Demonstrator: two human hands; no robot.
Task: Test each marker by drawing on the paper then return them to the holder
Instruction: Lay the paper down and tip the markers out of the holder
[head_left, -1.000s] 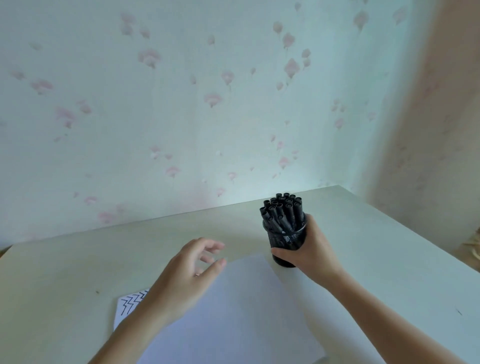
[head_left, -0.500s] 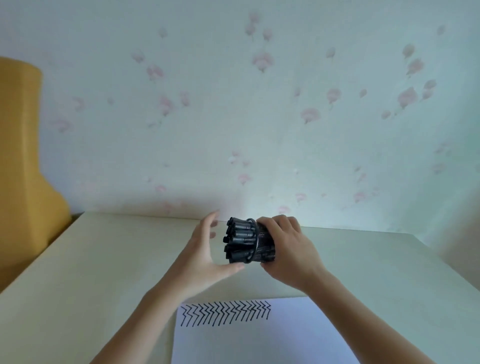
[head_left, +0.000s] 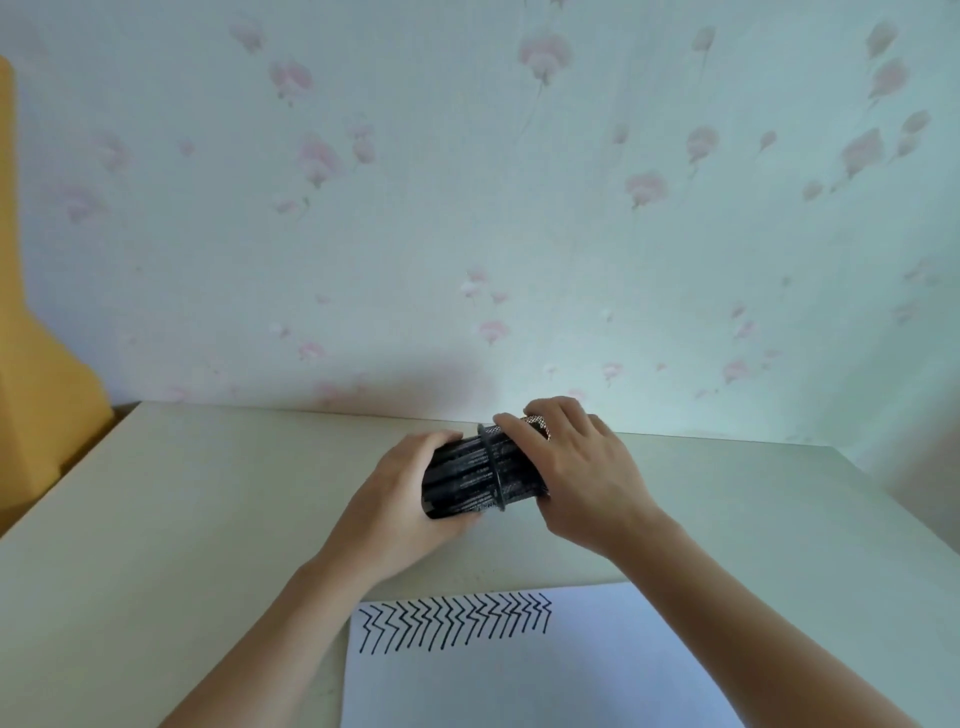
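gripping hands (head_left: 519, 483), markers' (head_left: 457, 483) print unreadable

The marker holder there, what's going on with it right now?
A person has the black mesh holder tipped on its side above the table. The right hand grips the holder, and the left hand wraps the bundle of black markers sticking out of it. The paper nearer the person bears a row of zigzag lines.

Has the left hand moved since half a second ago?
Yes. The left hand closed rightward onto the markers, away from the table's left edge.
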